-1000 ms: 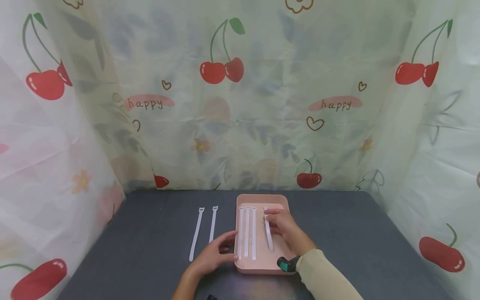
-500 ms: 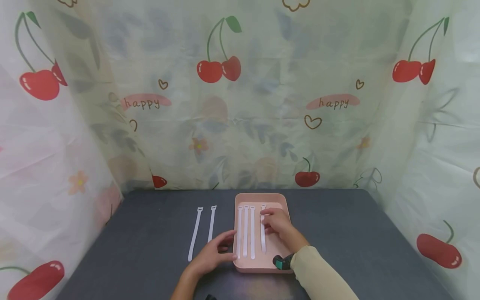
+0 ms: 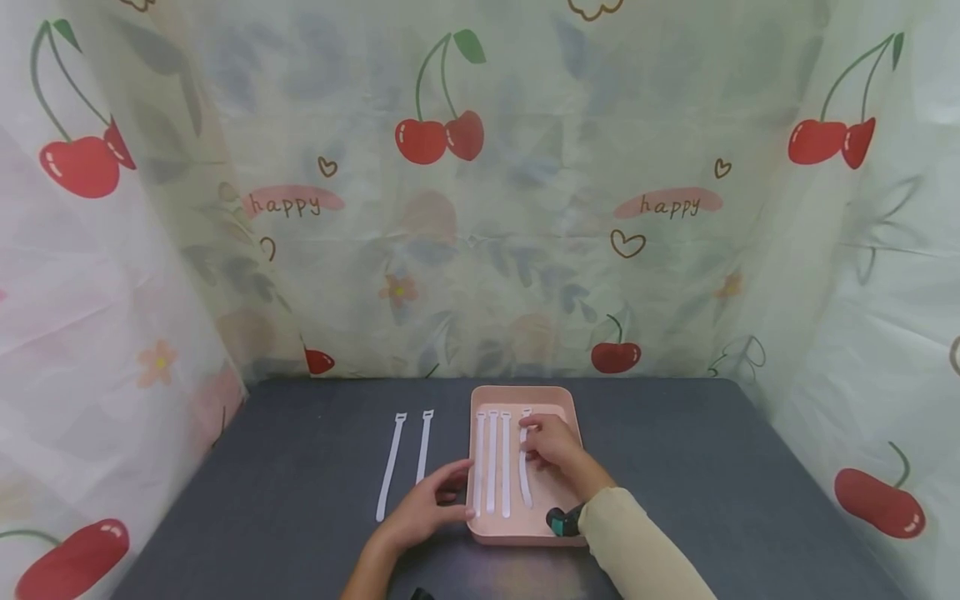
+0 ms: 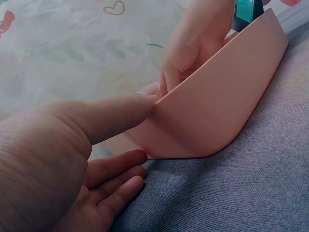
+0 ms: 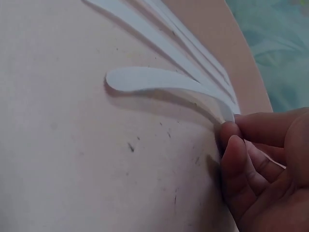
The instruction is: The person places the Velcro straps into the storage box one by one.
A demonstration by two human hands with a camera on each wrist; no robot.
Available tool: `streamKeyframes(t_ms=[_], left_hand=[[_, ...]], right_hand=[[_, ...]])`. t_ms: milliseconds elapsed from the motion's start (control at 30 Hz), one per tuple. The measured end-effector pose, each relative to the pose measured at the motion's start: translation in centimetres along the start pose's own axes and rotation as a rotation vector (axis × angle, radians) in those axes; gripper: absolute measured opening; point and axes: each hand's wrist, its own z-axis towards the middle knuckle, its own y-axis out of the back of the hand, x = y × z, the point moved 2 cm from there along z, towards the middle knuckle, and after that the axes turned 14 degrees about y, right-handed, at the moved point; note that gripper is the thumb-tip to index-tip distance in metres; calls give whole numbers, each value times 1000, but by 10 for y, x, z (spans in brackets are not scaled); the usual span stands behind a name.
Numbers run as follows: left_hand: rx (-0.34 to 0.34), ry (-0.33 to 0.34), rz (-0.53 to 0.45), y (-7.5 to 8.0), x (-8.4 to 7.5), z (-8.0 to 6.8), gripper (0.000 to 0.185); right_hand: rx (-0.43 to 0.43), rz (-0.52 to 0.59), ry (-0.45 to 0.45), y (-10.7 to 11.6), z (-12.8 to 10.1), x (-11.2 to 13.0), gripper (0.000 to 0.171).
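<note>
In the head view my right hand (image 3: pixel 558 446) pinches a white cable tie (image 3: pixel 525 479) near its slotted head, inside a pink tray (image 3: pixel 525 539). The right wrist view shows the tie's rounded tail (image 5: pixel 130 79) bowed slightly upward over the tray floor. Three more white ties (image 3: pixel 492 467) lie side by side along the tray's left wall. My left hand (image 3: pixel 423 510) rests against that side of the tray, thumb (image 4: pixel 120 113) at the rim and the other fingers (image 4: pixel 118 166) extended low by the wall.
On the dark table (image 3: pixel 300 483), left of the tray, lie two more white ties, an outer tie (image 3: pixel 390 467) and an inner tie (image 3: pixel 424 450) partly hidden by my left hand. A patterned curtain (image 3: pixel 480 275) stands behind the table and at both sides.
My right hand has shifted slightly left with its tie, bringing it closer to the three lying ties; its tail has swung left. My left hand has stayed at the tray.
</note>
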Motion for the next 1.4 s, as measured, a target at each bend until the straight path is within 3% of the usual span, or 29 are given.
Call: streamKeyframes(t_ms=[467,667,1133,1400], left_hand=[[-5,-4,9,0,1,1,69],[5,-4,-2,1,2,1,68],[14,19,-13,0,2,2,69],[-3,-3,8,0,1,1,69]], right_hand=[[41,-152,0,0,0,7,59],[54,-194,29,-1,-1,7,58],[70,-202,36,-1,-4,7,57],[72,-129,-4,0,-2,8,57]])
